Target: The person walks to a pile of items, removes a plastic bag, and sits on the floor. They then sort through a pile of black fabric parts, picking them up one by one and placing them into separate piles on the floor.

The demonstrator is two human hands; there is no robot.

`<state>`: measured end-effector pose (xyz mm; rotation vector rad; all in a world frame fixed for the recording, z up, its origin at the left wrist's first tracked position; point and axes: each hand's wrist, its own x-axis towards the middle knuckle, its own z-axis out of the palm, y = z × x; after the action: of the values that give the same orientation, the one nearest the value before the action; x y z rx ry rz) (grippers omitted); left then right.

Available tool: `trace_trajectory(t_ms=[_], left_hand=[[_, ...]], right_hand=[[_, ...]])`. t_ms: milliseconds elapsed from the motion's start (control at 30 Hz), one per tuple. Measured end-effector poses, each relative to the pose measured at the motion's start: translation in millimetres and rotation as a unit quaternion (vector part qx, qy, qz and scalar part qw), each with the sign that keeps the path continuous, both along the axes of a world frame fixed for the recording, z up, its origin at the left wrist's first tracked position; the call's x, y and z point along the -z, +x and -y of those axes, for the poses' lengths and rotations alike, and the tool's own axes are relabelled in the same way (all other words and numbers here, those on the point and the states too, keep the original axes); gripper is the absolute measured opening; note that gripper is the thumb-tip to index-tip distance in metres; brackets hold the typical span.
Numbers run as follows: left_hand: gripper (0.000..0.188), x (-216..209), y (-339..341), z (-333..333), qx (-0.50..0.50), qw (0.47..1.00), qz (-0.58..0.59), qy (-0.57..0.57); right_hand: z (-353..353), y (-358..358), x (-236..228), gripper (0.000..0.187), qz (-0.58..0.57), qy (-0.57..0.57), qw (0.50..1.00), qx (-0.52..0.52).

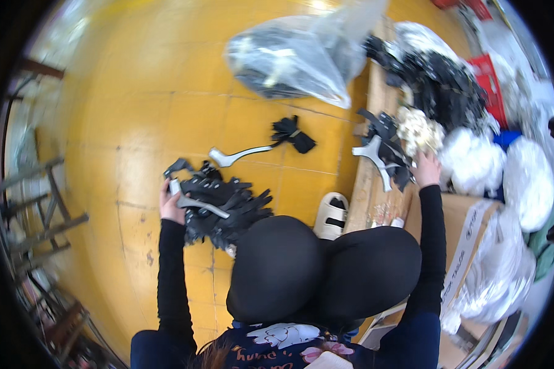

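Observation:
My left hand [172, 205] is closed around the end of a grey-and-black strap [206, 206]. The strap lies across a heap of black straps [234, 203] on the floor, left of my knees. On the right, my right hand [426, 170] reaches over the wooden bench [370, 190], its fingers bent at the edge of a cream-coloured bundle [420, 129]; whatever is between them is hidden. Beside that hand lie black straps [385, 129] and a forked grey strap [374, 158]. Ahead, another grey strap [231, 157] runs to a tied black bundle [294, 135] on the floor.
A filled clear plastic bag [289, 58] sits on the yellow floor ahead. Black bundles [443, 86], a red crate [489, 89], white bags [471, 161] and a cardboard box [452, 234] crowd the right. A sandal [332, 216] shows beside the bench; metal frames [43, 215] stand left.

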<state>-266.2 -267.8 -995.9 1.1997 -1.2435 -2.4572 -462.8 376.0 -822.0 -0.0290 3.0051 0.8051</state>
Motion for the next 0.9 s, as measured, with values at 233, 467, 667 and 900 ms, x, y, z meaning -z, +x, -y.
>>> trace_trajectory(t_ms=[233,467,667,900], left_hand=[[0.068,15,11,-7,-0.038,0.989,0.068,-0.122],[0.059,24,24,-8,0.059,0.937,0.182,-0.292],[0.036,-31,40,0,-0.151,0.957,0.172,-0.176],[0.030,-142,84,-3,-0.317,0.892,0.124,-0.299]], right_hand=[[236,-9,-31,0.038,0.199,-0.292,0.909,-0.223],[333,-36,-22,0.042,0.548,-0.281,0.689,-0.383],[439,-99,-61,0.035,0.393,-0.358,0.635,-0.561],[499,-108,-178,0.041,0.189,-0.557,0.516,-0.622]])
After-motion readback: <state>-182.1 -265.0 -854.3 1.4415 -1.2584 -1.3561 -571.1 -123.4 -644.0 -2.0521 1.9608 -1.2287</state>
